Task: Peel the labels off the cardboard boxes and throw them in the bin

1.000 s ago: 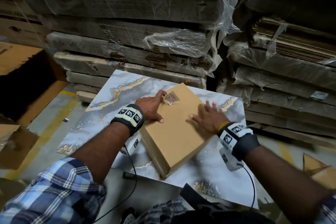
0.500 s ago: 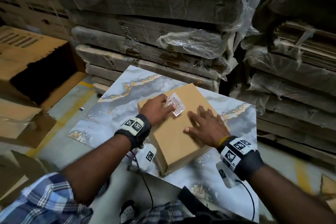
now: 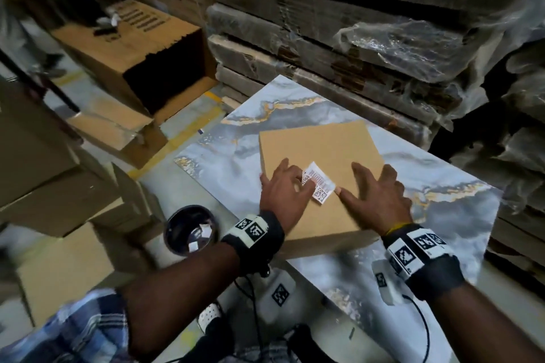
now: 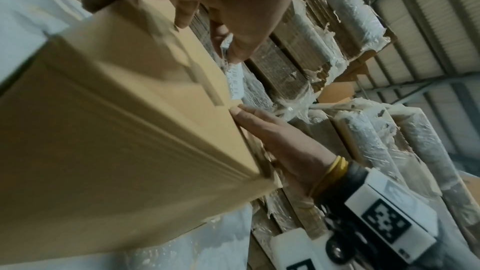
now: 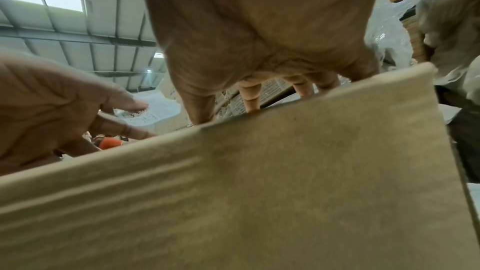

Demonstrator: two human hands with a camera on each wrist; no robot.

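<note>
A flat brown cardboard box (image 3: 321, 156) lies on a marble-patterned slab (image 3: 230, 156). A white barcode label (image 3: 318, 186) is partly lifted off the box top. My left hand (image 3: 283, 188) pinches the label's left end between thumb and fingers; the left wrist view shows the label (image 4: 235, 81) standing up from the box (image 4: 124, 130). My right hand (image 3: 374, 197) lies flat on the box to the right of the label, fingers spread, its thumb tip near the label's corner. A dark round bin (image 3: 191, 228) with white label scraps sits on the floor below left of the slab.
Shrink-wrapped stacks of flattened cardboard (image 3: 354, 47) rise behind the slab and to the right. An open brown carton (image 3: 138, 47) lies on its side at the left, with more boxes (image 3: 53, 186) near the bin. Cables hang from my wrists.
The label has come further off the box as my left hand pulled it toward me. My right hand shifted slightly on the box, and my view swung left, bringing the bin into sight.
</note>
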